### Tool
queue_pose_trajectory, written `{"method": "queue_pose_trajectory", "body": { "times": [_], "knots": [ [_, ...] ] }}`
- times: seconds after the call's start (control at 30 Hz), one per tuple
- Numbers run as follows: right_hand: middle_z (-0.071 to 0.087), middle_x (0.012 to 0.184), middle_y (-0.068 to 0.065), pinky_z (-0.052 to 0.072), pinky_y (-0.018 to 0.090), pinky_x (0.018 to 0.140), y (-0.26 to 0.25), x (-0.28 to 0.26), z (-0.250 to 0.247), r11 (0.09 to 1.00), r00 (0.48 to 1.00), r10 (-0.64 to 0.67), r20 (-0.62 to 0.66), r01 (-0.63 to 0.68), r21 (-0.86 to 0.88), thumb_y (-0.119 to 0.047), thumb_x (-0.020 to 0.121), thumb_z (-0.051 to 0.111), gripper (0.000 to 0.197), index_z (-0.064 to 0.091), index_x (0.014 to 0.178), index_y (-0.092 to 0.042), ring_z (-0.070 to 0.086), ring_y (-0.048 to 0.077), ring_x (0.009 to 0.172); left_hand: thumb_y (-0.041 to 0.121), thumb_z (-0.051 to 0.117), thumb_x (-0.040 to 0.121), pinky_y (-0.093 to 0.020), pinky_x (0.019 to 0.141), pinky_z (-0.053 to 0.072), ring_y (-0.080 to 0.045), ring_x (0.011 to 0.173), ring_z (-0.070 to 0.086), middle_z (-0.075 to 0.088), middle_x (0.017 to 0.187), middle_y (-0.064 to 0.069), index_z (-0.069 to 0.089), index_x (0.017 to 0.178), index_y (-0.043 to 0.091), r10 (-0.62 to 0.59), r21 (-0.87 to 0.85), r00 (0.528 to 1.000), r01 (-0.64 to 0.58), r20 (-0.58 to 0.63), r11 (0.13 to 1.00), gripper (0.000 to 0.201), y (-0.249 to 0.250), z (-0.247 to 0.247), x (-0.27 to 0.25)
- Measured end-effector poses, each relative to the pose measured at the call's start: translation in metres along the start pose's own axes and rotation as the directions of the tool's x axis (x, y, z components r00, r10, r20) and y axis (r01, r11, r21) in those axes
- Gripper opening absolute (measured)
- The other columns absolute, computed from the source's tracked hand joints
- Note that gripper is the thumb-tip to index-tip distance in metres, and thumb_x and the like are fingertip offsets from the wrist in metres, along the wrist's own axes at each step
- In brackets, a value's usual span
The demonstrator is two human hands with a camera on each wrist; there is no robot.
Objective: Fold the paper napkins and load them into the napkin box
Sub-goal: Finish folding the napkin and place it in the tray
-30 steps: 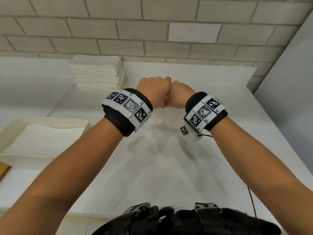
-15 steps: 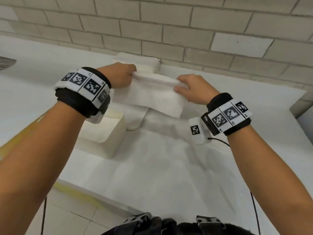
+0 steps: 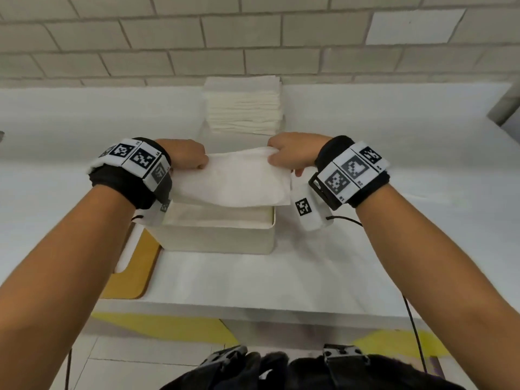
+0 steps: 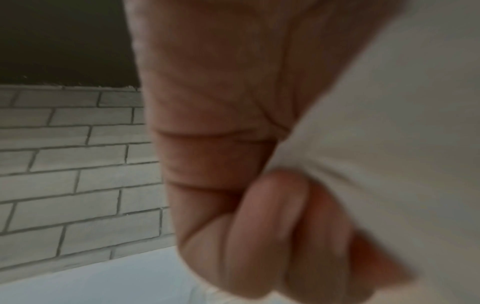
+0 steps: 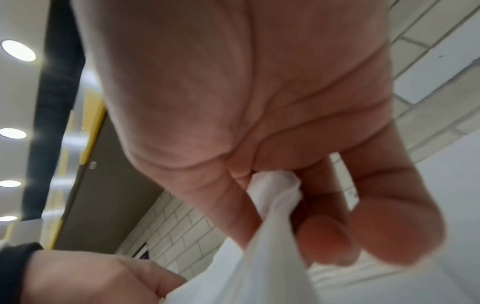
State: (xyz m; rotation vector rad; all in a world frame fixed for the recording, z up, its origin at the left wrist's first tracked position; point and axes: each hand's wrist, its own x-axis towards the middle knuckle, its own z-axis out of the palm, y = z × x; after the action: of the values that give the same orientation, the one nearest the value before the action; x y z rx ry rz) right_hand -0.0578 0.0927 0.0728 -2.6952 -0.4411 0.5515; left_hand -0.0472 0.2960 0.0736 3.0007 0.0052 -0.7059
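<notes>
White table (image 3: 394, 170) against a pale brick wall (image 3: 197, 38).

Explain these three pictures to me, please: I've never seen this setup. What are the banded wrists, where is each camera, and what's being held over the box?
There is no machine here: a person works with bare hands, wearing black wrist bands with printed square markers. The wide picture comes from a camera on the person's head, looking down. The two close, blurry pictures come from cameras on each wrist, looking along the palm.

The left hand and right hand each pinch one end of a white paper napkin, stretched between them above the open cream napkin box. White sheets already lie inside the box. Behind it, against the brick wall, stands a stack of napkins. A yellow-brown board lies left of the box on the white table.
</notes>
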Motion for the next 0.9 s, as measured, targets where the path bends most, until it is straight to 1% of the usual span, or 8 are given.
{"method": "queue_pose_trajectory", "body": {
  "times": [0.1, 0.27, 0.33, 0.4, 0.53, 0.67, 0.77, 0.9],
  "knots": [
    [0.055, 0.086, 0.008, 0.039, 0.024, 0.055, -0.015, 0.004, 0.008, 0.995, 0.997, 0.061, 0.049, -0.057, -0.076, -0.013, 0.095, 0.038, 0.028, 0.055, 0.113, 0.000, 0.048, 0.016, 0.059, 0.012, 0.051, 0.089, -0.030, 0.064, 0.046, -0.040, 0.099, 0.060, 0.052, 0.097, -0.010, 0.053, 0.096, 0.005, 0.043, -0.013, 0.997, -0.042, 0.059, 0.999, 0.010, -0.021, 0.002, 0.006],
    [0.046, 0.070, -0.001, 0.034, 0.021, 0.052, -0.041, 0.016, 0.023, 0.958, 0.985, 0.129, 0.112, -0.095, -0.271, -0.022, 0.096, 0.047, 0.018, 0.051, 0.087, -0.007, 0.043, 0.013, 0.058, 0.013, 0.066, 0.085, -0.027, 0.065, 0.044, -0.022, 0.086, 0.052, 0.056, 0.091, -0.005, 0.065, 0.108, 0.004, 0.108, 0.062, 0.989, -0.115, 0.096, 0.991, 0.025, -0.040, 0.009, 0.012],
    [0.048, 0.072, 0.000, 0.038, 0.024, 0.059, -0.048, 0.022, 0.031, 0.941, 0.974, 0.168, 0.152, -0.113, -0.320, -0.024, 0.093, 0.054, 0.015, 0.054, 0.096, -0.010, 0.045, 0.016, 0.063, 0.015, 0.068, 0.084, -0.025, 0.071, 0.038, -0.019, 0.086, 0.049, 0.055, 0.095, -0.005, 0.064, 0.116, 0.006, 0.103, 0.140, 0.990, -0.117, 0.099, 0.983, 0.033, -0.041, 0.012, 0.014],
    [0.049, 0.071, 0.000, 0.038, 0.025, 0.057, -0.051, 0.027, 0.037, 0.931, 0.964, 0.198, 0.179, -0.129, -0.341, -0.025, 0.090, 0.060, 0.030, 0.059, 0.111, -0.003, 0.044, 0.013, 0.060, 0.015, 0.070, 0.082, -0.025, 0.074, 0.037, -0.021, 0.086, 0.051, 0.060, 0.101, -0.008, 0.063, 0.117, 0.005, 0.096, 0.198, 0.990, -0.115, 0.101, 0.973, 0.036, -0.040, 0.016, 0.017],
    [0.057, 0.089, 0.005, 0.038, 0.023, 0.056, -0.053, 0.028, 0.038, 0.925, 0.969, 0.208, 0.135, -0.150, -0.348, -0.025, 0.086, 0.065, 0.042, 0.057, 0.120, -0.002, 0.052, 0.019, 0.072, 0.015, 0.073, 0.079, -0.032, 0.088, 0.045, -0.029, 0.108, 0.057, 0.063, 0.117, -0.014, 0.063, 0.117, 0.003, 0.119, 0.282, 0.989, -0.139, 0.088, 0.949, 0.040, -0.038, 0.018, 0.021],
    [0.056, 0.126, 0.009, 0.044, 0.031, 0.085, -0.052, 0.033, 0.042, 0.926, 0.978, 0.185, 0.099, -0.140, -0.351, -0.027, 0.086, 0.065, 0.045, 0.054, 0.124, -0.006, 0.054, 0.025, 0.110, 0.021, 0.077, 0.076, -0.033, 0.085, 0.047, -0.027, 0.100, 0.059, 0.064, 0.102, -0.010, 0.062, 0.115, 0.000, 0.102, 0.332, 0.989, -0.133, 0.109, 0.934, 0.047, -0.032, 0.021, 0.022],
    [0.057, 0.125, 0.007, 0.040, 0.030, 0.080, -0.049, 0.031, 0.044, 0.930, 0.984, 0.151, 0.096, -0.108, -0.352, -0.029, 0.087, 0.063, 0.039, 0.057, 0.121, -0.009, 0.053, 0.024, 0.111, 0.026, 0.077, 0.076, -0.034, 0.082, 0.050, -0.027, 0.093, 0.061, 0.057, 0.080, -0.005, 0.062, 0.108, 0.001, 0.125, 0.388, 0.990, -0.142, 0.067, 0.911, 0.043, -0.023, 0.022, 0.017],
    [0.053, 0.123, 0.006, 0.041, 0.031, 0.079, -0.046, 0.025, 0.044, 0.911, 0.990, 0.131, 0.049, -0.101, -0.399, -0.037, 0.089, 0.060, 0.035, 0.063, 0.115, -0.014, 0.053, 0.025, 0.108, 0.035, 0.073, 0.079, -0.032, 0.069, 0.047, -0.024, 0.078, 0.057, 0.056, 0.078, -0.002, 0.063, 0.100, 0.008, 0.202, 0.431, 0.979, -0.172, -0.026, 0.886, 0.036, -0.001, 0.015, 0.001]
  ]
}}
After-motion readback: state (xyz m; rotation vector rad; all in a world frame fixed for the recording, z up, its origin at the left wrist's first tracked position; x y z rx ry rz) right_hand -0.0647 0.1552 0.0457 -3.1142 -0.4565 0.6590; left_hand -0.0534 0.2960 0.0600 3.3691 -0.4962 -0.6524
